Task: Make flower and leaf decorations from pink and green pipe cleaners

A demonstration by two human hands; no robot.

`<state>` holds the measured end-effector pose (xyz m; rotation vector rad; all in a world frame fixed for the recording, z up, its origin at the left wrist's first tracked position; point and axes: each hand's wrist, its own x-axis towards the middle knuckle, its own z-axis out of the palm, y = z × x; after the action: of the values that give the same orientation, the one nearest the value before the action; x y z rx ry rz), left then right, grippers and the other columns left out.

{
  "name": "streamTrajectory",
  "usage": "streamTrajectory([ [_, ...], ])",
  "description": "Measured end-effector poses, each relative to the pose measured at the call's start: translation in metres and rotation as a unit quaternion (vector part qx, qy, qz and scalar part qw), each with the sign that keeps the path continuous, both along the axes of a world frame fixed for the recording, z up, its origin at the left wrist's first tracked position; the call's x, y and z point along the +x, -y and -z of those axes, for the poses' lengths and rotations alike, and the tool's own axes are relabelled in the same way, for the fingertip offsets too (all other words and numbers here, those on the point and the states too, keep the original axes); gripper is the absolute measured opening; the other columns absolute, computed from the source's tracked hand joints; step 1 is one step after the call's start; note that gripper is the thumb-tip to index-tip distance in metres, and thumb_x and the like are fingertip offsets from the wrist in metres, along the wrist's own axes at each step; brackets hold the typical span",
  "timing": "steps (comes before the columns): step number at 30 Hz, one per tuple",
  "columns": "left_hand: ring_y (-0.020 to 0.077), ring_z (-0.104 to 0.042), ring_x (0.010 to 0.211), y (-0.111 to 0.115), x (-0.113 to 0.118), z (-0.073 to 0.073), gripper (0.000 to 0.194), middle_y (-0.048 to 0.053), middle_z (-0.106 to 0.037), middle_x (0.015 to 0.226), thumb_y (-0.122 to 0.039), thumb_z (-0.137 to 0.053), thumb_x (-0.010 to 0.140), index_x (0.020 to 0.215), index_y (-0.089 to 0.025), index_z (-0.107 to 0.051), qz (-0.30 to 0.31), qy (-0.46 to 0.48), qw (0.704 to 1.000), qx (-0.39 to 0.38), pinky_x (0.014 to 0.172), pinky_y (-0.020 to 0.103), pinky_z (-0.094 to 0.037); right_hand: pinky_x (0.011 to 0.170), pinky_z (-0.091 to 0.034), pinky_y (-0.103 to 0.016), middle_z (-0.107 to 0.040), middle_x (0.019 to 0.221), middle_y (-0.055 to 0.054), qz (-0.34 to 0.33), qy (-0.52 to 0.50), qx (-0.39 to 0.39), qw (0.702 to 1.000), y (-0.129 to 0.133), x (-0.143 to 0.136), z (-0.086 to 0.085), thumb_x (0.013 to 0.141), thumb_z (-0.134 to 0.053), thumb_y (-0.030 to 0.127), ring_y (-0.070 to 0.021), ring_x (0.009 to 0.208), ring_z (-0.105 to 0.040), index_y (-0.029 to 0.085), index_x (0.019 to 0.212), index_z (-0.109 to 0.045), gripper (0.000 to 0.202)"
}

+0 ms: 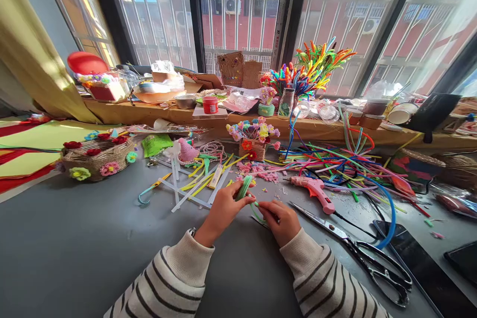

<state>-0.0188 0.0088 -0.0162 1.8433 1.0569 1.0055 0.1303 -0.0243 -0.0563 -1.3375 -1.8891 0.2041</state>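
Over the middle of the grey table, my left hand (pixel 224 211) pinches a light green pipe cleaner (pixel 244 188), bent into a narrow loop standing above the fingers. Close by on the right, my right hand (pixel 280 216) is closed, thumb and fingertips on the lower part of the same green strand. Its tail curves down between the two hands. A pink glue gun (pixel 315 191) lies beyond my right hand. Large scissors (pixel 346 241) with black handles rest beside my right wrist, blades slightly apart.
Loose pipe cleaners (pixel 335 164) pile up at the right. Glue sticks (pixel 181 198) and a crochet hook (pixel 152 188) lie left of centre. A woven basket (pixel 99 161) with knitted flowers stands left. A small flower pot (pixel 253 149) is straight ahead. A black phone (pixel 421 258) lies right.
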Motion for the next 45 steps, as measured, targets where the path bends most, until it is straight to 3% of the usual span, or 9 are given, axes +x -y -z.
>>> streamTrajectory([
  [19,0.0151,-0.056,0.071,0.0036,0.0021,-0.0052,0.027,0.000,-0.062,0.074,-0.032,-0.052,0.063,0.087,-0.019,-0.054,-0.036,-0.009,0.999,0.033,0.071,0.024,-0.041,0.049,-0.038,-0.021,-0.051,0.056,-0.002,0.017,0.029,0.022,0.999,-0.0003,0.0006,0.0011,0.077,-0.038,0.028,-0.0109,0.050,-0.046,0.016,0.081,-0.062,0.026],
  [27,0.0149,-0.056,0.069,0.0021,0.0016,-0.0034,0.027,0.000,-0.060,0.071,-0.035,-0.054,0.061,0.081,-0.018,-0.053,-0.059,0.024,0.998,0.009,0.068,0.025,-0.042,0.053,-0.041,-0.023,-0.054,0.066,-0.003,0.007,0.060,0.040,0.997,0.0010,0.0007,0.0023,0.069,-0.050,0.036,-0.0121,0.054,-0.047,0.014,0.094,-0.055,0.033],
  [36,0.0132,-0.054,0.066,-0.0002,0.0020,-0.0019,0.029,-0.001,-0.056,0.067,-0.035,-0.055,0.059,0.080,-0.016,-0.050,-0.035,0.043,0.998,-0.034,0.063,0.023,-0.043,0.053,-0.041,-0.023,-0.056,0.062,-0.005,0.029,0.110,0.068,0.991,0.0010,-0.0008,0.0059,0.076,-0.039,0.026,-0.0126,0.052,-0.049,0.012,0.089,-0.058,0.027],
  [45,0.0122,-0.053,0.065,-0.0002,0.0009,0.0014,0.023,-0.002,-0.056,0.067,-0.035,-0.053,0.060,0.075,-0.016,-0.050,-0.050,0.007,0.999,-0.005,0.064,0.024,-0.042,0.050,-0.039,-0.021,-0.056,0.058,-0.005,0.036,0.148,0.091,0.984,-0.0019,0.0005,0.0077,0.080,-0.028,0.025,-0.0133,0.054,-0.051,0.015,0.080,-0.061,0.035],
])
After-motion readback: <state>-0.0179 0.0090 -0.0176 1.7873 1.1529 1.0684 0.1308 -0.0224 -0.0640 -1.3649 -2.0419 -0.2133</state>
